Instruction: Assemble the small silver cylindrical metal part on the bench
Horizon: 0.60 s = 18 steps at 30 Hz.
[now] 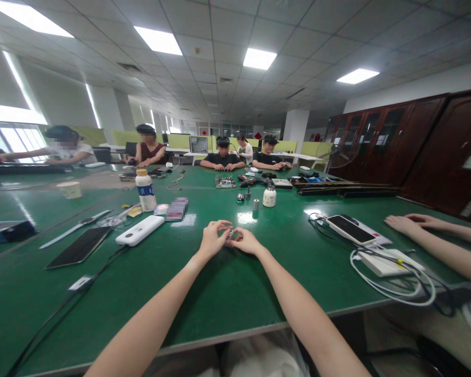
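My left hand (pixel 212 240) and my right hand (pixel 246 242) meet just above the green table (pixel 290 272), fingertips pinched close together. Between them is a small shiny metal piece (pixel 231 233), partly covered by the fingers and too small to name. Both hands appear to grip it. Beyond them stand a small silver cylinder (pixel 256 204) and a white bottle with a metal cap (pixel 269 196). A small dark upright part (pixel 248 193) and a small black block (pixel 240 198) lie nearby.
Left are a white power strip (pixel 140 231), a dark tablet (pixel 79 247) and a milk bottle (pixel 145 191). On the right lie a phone (pixel 351 229), white cables (pixel 408 298) and a neighbour's hands (pixel 406 225). A circuit board (pixel 225 182) and several people are farther back.
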{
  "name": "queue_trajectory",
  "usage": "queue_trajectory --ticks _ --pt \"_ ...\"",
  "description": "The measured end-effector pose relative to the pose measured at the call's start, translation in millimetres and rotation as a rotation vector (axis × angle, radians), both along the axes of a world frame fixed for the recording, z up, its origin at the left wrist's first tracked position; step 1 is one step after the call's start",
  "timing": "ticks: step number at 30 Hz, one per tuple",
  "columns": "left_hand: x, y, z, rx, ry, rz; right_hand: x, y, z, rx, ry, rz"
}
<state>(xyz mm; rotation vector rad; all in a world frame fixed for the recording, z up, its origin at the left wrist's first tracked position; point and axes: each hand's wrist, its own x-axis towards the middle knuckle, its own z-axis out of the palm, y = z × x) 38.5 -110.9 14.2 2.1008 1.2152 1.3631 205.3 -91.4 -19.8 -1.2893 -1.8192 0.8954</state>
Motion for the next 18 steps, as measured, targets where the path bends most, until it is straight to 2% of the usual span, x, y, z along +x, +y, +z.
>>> queue_trajectory --ticks 3,6,9,14,16,18 --pt "0.7 0.6 -0.5 -0.058 -0.033 -0.050 -0.3 -0.5 0.9 -0.006 0.005 -0.003" --pt "2.2 0.7 -0.6 -0.079 -0.021 -0.034 -0.4 -1.0 1.2 -0.011 0.015 0.001" --pt "5.8 -2.4 -0.4 -0.040 0.027 0.045 -0.4 -1.2 1.0 -0.014 0.022 0.006" --pt "11.4 -9.7 -0.5 0.016 0.080 0.250 -0.4 -1.1 1.0 -0.013 0.015 0.012" --pt "12.1 -9.8 -1.3 0.022 0.067 0.243 -0.4 -1.0 1.3 -0.011 0.010 0.010" --pt "12.5 -8.1 -2.8 0.018 0.035 0.175 -0.5 -0.9 1.6 -0.008 0.003 0.001"
